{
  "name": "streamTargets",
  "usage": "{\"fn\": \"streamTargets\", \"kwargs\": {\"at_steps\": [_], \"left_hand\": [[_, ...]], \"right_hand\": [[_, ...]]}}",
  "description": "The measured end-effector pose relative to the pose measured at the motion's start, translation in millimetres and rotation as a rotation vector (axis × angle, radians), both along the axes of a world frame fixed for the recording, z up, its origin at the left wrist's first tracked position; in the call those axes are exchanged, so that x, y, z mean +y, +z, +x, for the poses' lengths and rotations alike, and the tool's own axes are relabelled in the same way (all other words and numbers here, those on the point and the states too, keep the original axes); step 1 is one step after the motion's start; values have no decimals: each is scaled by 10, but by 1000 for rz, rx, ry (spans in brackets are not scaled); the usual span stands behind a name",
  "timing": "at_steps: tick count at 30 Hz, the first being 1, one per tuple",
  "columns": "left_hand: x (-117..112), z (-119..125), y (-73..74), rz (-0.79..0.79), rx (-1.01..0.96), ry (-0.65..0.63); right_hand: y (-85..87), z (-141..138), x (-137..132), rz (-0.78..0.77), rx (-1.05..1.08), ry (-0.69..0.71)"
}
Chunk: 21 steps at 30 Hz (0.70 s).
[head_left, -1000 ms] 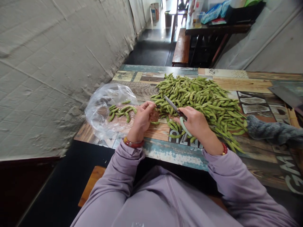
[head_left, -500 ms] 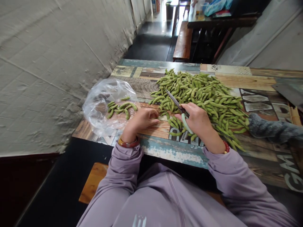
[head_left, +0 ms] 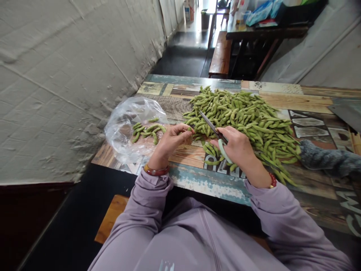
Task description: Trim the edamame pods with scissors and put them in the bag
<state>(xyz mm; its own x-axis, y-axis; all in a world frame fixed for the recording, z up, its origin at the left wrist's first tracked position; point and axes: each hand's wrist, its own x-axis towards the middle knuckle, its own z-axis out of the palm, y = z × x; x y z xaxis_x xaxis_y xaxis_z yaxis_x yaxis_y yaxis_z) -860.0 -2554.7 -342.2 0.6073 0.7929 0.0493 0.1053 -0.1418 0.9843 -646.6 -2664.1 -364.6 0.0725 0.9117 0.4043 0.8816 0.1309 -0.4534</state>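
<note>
A large heap of green edamame pods (head_left: 239,113) lies across the middle of the table. At its near left side, my left hand (head_left: 173,137) is closed in a pinch, with the green tip of a pod (head_left: 189,128) showing between thumb and fingers; most of that pod is hidden. My right hand (head_left: 237,146) grips a pair of scissors (head_left: 208,122) by its pale green handles, blades pointing up and left over the heap's edge. To the left, a clear plastic bag (head_left: 120,113) lies open, with several pods (head_left: 148,130) in it.
A grey fluffy sleeve-like thing (head_left: 327,158) touches the heap's right side. The patterned table (head_left: 203,184) meets a rough white wall (head_left: 56,75) on the left. Beyond stand a wooden bench (head_left: 220,54) and another table (head_left: 267,33) with things on it.
My left hand has shifted toward the heap, and a green pod tip now shows in its fingers. The right hand still holds the scissors in about the same place. The view has shifted slightly.
</note>
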Motion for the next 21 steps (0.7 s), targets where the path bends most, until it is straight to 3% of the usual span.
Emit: {"fn": "streamTargets", "kwargs": {"at_steps": [2, 5, 11, 21], "left_hand": [[-17, 17, -20, -142, -38, 3], [-25, 48, -49, -204, -67, -4], [-48, 116, -66, -147, -66, -27], [-64, 157, -150, -51, -28, -35]], "right_hand": [[3, -5, -6, -1, 6, 13], [6, -18, -12, -7, 8, 54], [-4, -47, -15, -37, 12, 168], [0, -67, -13, -61, 16, 197]]}}
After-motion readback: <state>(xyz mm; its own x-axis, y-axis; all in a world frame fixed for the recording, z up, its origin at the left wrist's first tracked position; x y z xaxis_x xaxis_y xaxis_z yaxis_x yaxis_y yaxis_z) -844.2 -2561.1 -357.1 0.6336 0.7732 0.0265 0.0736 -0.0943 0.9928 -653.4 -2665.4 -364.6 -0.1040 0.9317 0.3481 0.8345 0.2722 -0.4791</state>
